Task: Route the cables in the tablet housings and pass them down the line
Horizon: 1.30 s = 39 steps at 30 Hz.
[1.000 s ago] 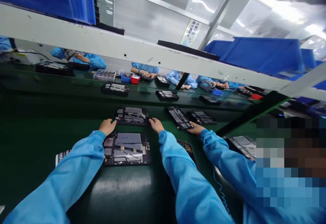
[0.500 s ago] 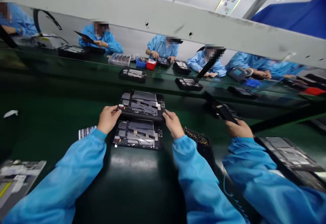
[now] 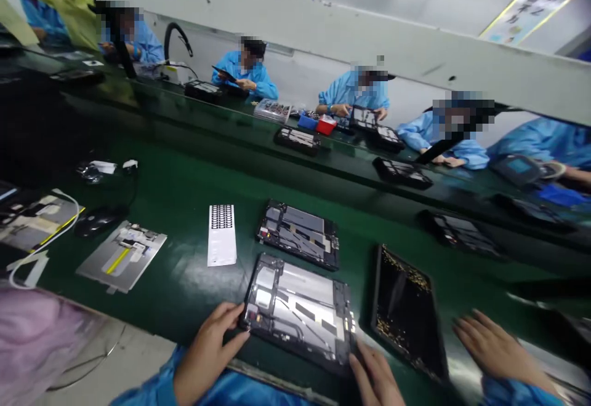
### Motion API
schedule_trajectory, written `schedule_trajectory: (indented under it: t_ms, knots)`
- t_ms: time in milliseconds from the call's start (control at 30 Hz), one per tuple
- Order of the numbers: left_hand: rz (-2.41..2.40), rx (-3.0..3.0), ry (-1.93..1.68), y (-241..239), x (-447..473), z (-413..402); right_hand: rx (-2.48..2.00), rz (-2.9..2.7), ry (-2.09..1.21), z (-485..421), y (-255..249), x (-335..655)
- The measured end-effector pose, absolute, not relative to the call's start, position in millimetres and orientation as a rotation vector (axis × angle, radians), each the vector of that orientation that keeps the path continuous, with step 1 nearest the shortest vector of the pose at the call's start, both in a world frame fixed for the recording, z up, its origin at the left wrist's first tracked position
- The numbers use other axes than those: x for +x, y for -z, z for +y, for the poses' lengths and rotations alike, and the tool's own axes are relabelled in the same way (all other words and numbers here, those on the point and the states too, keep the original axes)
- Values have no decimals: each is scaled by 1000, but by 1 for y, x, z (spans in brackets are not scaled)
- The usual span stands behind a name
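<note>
My left hand (image 3: 210, 350) pinches the left edge of an opened tablet (image 3: 300, 307), its thumb at the near corner. My right hand (image 3: 376, 372) grips the same tablet at its lower right side. The tablet lies low over the bench near its front edge, face up, with grey batteries, black tape strips and cables exposed; I cannot tell whether it rests on the surface. Right behind it lies a second opened tablet (image 3: 299, 234) of the same look. A white sticker sheet (image 3: 222, 234) with black marks is to the left of the two.
A co-worker's hand (image 3: 498, 344) is at the right, beside a black tray (image 3: 406, 314) strewn with small gold-coloured screws. A silver panel (image 3: 122, 257) and cables lie left on the green bench (image 3: 170, 184). Several co-workers sit across, behind a row of opened tablets.
My hands have brought the opened tablet back toward the bench's front edge, away from over the second tablet. My view has swung left. The co-worker's hand no longer holds a dark device.
</note>
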<state>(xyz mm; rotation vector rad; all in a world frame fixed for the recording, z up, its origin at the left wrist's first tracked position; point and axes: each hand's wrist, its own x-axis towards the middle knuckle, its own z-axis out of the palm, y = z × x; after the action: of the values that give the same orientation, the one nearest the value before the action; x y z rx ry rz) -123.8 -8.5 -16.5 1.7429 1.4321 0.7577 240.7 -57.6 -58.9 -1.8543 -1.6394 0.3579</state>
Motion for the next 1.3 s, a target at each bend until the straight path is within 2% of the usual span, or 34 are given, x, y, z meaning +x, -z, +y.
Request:
schedule_trajectory:
  t_ms: [133,267,367,467,600,867,1033,1167,1233,1300]
  knots:
    - [1540,2007,-746,-10,-162,69,-1714,-1760,-207,15,-11,206]
    - [1578,2048,-729,-7,-204,146,-1205,-2128,-553,97,-52,108]
    - [1548,2062,-641,14,-215,173,-965,-2393,-612,158,-43,30]
    - [1547,2061,-603,30,-215,177,-993,-2572,-539,206,-17,-24]
    - [1573,2046,-594,35,-213,175,-1038,-2642,-543,234,8,-48]
    - [1586,2058,-571,33,-210,181,-1152,-2672,-548,235,15,-54]
    - [1601,2165,-609,39,-213,188,-1105,-2400,-703,227,-32,-14]
    - [1536,2217,-850,30,-211,187,-922,-2135,-751,154,-92,69]
    - [1554,2193,-1002,15,-201,172,-1036,-2134,-729,101,-100,108]
    - [1522,2188,-1102,-1,-180,144,-1248,-2110,-694,50,-86,135]
